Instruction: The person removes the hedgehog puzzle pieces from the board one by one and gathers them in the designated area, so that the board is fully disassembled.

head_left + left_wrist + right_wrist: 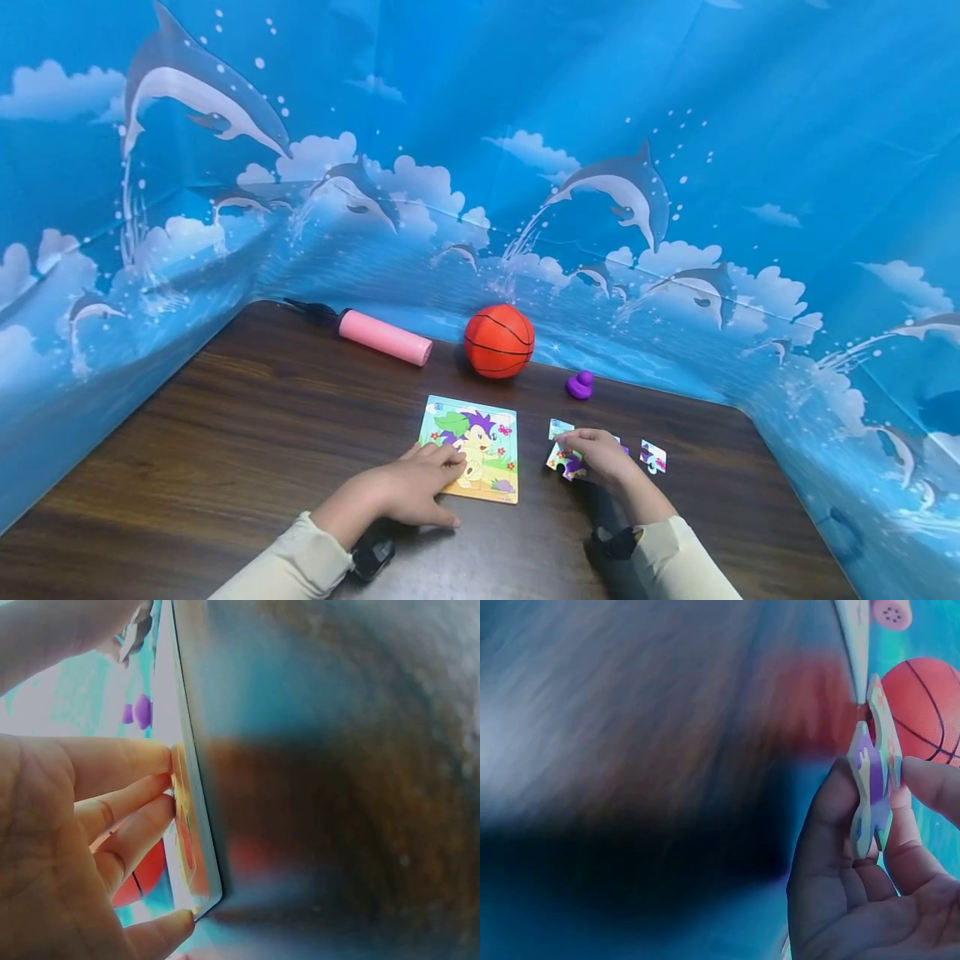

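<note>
And the left hand [64, 851] is touching the thin picture board [196, 855] with its fingertips; a red ball [152, 871] is peeking between fingers, a purple object [141, 712] showing beyond!

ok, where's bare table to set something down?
Biggest: left side of the table, bordered by the pump, puzzle board and left hand. Smaller: right of the loose pieces, to the table edge. Crowded: around the right hand.

A screened-off play area: blue dolphin-print sheeting [465, 108] lines a dark wood-grain table [225, 450] bearing a puzzle [475, 458] and ball [499, 342].
</note>
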### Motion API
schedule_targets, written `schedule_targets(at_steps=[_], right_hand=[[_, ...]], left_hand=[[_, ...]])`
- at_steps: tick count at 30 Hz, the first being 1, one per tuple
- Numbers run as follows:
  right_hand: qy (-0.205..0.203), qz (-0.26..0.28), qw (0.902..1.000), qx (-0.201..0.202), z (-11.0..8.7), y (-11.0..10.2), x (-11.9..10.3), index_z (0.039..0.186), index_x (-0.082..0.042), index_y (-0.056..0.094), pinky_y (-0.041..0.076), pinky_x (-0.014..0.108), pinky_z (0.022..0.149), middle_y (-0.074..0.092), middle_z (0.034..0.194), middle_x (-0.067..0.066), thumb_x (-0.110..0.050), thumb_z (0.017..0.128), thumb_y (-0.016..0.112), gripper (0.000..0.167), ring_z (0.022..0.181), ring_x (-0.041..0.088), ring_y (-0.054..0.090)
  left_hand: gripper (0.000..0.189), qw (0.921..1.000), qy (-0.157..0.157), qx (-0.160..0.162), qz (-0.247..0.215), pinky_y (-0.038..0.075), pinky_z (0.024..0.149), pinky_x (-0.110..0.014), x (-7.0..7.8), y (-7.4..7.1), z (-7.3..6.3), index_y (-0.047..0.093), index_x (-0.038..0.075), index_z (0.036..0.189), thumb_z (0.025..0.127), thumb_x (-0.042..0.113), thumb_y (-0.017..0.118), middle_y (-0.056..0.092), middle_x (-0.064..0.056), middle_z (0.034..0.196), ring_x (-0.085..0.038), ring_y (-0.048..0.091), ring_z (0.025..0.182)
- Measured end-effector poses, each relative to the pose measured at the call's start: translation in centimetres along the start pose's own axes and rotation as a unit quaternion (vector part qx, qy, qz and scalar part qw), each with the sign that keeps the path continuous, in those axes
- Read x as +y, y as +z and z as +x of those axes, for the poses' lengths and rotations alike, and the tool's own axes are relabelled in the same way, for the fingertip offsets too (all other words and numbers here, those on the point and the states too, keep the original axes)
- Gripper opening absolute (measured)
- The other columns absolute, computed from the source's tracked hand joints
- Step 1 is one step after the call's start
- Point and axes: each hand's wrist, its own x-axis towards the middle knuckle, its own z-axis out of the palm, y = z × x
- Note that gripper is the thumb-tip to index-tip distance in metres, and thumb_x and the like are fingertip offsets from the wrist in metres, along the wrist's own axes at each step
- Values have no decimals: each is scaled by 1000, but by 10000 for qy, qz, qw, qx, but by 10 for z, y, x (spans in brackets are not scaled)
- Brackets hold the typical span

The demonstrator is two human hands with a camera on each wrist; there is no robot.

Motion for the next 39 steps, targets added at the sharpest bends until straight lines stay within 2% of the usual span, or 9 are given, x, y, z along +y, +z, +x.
schedule_targets(at_steps=[7, 12, 19, 24, 27, 29, 34, 37, 39], right_hand=[[-221, -752, 9968, 145, -4, -1, 3, 101, 3, 72, 48, 29, 62, 64, 83, 4, -17, 96, 62, 23, 69, 13, 55], [-275, -990, 9943, 290, -6, 4, 1, 95, 0, 72, 43, 30, 58, 59, 75, 4, -17, 96, 63, 19, 63, 15, 54], [-376, -1439, 9876, 494, -8, 8, -3, 94, -3, 73, 45, 31, 60, 63, 82, 4, -15, 97, 61, 16, 66, 16, 58], [-537, -2228, 9707, 715, -9, 8, -7, 93, -9, 74, 46, 31, 58, 65, 79, 1, -19, 95, 64, 15, 64, 14, 58], [-694, -2653, 9569, 951, -8, 12, -12, 92, -12, 74, 46, 32, 57, 65, 77, -1, -21, 94, 65, 13, 65, 14, 56], [-818, -2716, 9537, 1001, -6, 18, -17, 93, -13, 74, 47, 33, 60, 66, 80, -2, -21, 94, 66, 11, 69, 15, 56], [-1403, -2616, 9540, 407, 5, 46, -37, 97, -15, 75, 51, 33, 68, 66, 91, -1, -17, 91, 72, 7, 79, 17, 56], [-1719, -2699, 9473, -124, 12, 65, -50, 101, -13, 75, 51, 32, 68, 63, 94, 3, -14, 88, 75, 13, 82, 18, 56], [-1739, -2776, 9440, -386, 15, 77, -57, 104, -12, 75, 51, 33, 69, 62, 96, 6, -13, 85, 78, 20, 84, 18, 55]], left_hand=[[76, 10000, -37, -14, -28, 14, 119, -55, 2, -1, -1, 48, 1, 145, 86, 40, 74, 38, -9, 154, -32, 24, 147], [75, 10000, -48, -12, -20, 14, 119, -54, 2, -2, -1, 48, 1, 145, 86, 40, 74, 39, -9, 154, -32, 25, 147], [75, 10000, -84, -20, -2, 14, 120, -53, 1, -1, 0, 49, 2, 145, 86, 40, 74, 39, -8, 154, -31, 24, 147], [72, 9997, -119, 6, 229, 18, 119, -52, 2, -2, 2, 51, 4, 144, 87, 41, 73, 41, -7, 152, -32, 26, 146], [65, 9992, -98, 162, 341, 27, 114, -52, 1, -4, 3, 57, 4, 139, 87, 40, 72, 48, -6, 145, -31, 34, 142], [60, 9988, -48, 347, 349, 34, 108, -52, -1, -5, 5, 60, 4, 136, 88, 38, 72, 53, -5, 139, -29, 40, 136], [54, 9928, -297, 1149, 171, 39, 103, -52, -14, -8, 13, 62, 6, 134, 88, 32, 74, 54, -8, 139, -28, 46, 130], [64, 9861, -752, 1474, 144, 32, 110, -57, -23, -9, 18, 55, 5, 141, 87, 32, 75, 45, -13, 150, -34, 37, 139], [74, 9835, -1042, 1476, 126, 25, 113, -60, -29, -9, 21, 48, 4, 146, 85, 35, 76, 37, -15, 156, -35, 29, 145]])
